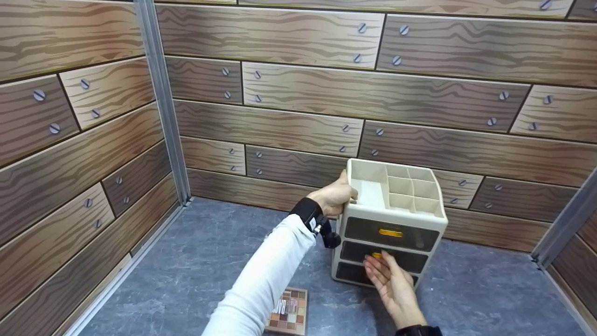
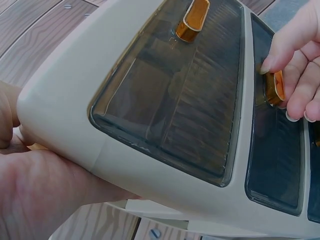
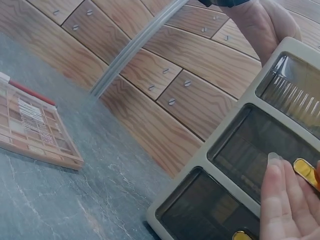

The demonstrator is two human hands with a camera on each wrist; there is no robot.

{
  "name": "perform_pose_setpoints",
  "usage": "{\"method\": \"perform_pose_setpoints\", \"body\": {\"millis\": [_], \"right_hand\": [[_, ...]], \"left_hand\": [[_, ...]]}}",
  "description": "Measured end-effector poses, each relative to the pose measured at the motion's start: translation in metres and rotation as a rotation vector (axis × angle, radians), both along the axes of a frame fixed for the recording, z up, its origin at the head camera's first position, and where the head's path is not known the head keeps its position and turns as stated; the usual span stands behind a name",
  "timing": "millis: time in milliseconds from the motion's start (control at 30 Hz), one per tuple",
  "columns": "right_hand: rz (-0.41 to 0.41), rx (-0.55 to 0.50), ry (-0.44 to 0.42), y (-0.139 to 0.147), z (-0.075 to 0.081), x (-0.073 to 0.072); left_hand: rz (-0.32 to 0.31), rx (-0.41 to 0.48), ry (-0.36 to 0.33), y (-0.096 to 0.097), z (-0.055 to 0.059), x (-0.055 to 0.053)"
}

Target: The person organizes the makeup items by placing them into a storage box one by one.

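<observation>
A cream desktop organizer (image 1: 373,212) with three dark see-through drawers stands on the floor, its top split into several compartments. My left hand (image 1: 333,196) grips its upper left side wall, with fingertips over the rim. At the front, my right hand (image 1: 394,287) pinches the amber handle (image 2: 274,89) of the middle drawer (image 1: 354,251), thumb on one side and fingers on the other. That drawer sits flush in the frame. Above it, the top drawer (image 2: 165,95) is closed, with its own amber handle (image 2: 195,17). The right hand partly covers the bottom drawer (image 3: 192,205) in the head view.
An eyeshadow palette (image 1: 295,312) lies on the grey marbled floor (image 1: 210,261), partly behind my left sleeve. Beside it in the right wrist view is a thin red and white stick (image 3: 32,92). Wood-patterned walls (image 1: 289,88) stand behind and at both sides.
</observation>
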State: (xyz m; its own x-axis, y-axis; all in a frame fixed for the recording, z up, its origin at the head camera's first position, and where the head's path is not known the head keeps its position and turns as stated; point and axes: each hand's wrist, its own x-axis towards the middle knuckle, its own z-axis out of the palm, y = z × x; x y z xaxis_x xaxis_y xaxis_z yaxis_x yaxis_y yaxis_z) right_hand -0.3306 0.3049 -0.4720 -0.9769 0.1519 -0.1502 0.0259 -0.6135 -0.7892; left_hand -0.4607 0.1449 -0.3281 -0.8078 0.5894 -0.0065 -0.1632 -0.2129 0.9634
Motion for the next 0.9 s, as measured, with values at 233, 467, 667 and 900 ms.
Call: {"method": "perform_pose_setpoints", "body": {"millis": [233,467,667,900], "right_hand": [[-0.03,0.056,0.01,-0.001,-0.001,0.001],[-0.035,0.096,-0.001,-0.004,0.0,0.008],[-0.031,0.13,-0.019,-0.004,-0.001,0.019],[-0.019,0.191,-0.048,-0.002,-0.004,0.037]], "left_hand": [[-0.002,-0.012,-0.018,-0.001,-0.001,0.001],[0.006,-0.012,-0.009,-0.001,0.002,0.0],[-0.006,-0.002,0.006,-0.001,0.002,0.001],[-0.013,0.002,-0.022,-0.001,0.0,0.004]]}}
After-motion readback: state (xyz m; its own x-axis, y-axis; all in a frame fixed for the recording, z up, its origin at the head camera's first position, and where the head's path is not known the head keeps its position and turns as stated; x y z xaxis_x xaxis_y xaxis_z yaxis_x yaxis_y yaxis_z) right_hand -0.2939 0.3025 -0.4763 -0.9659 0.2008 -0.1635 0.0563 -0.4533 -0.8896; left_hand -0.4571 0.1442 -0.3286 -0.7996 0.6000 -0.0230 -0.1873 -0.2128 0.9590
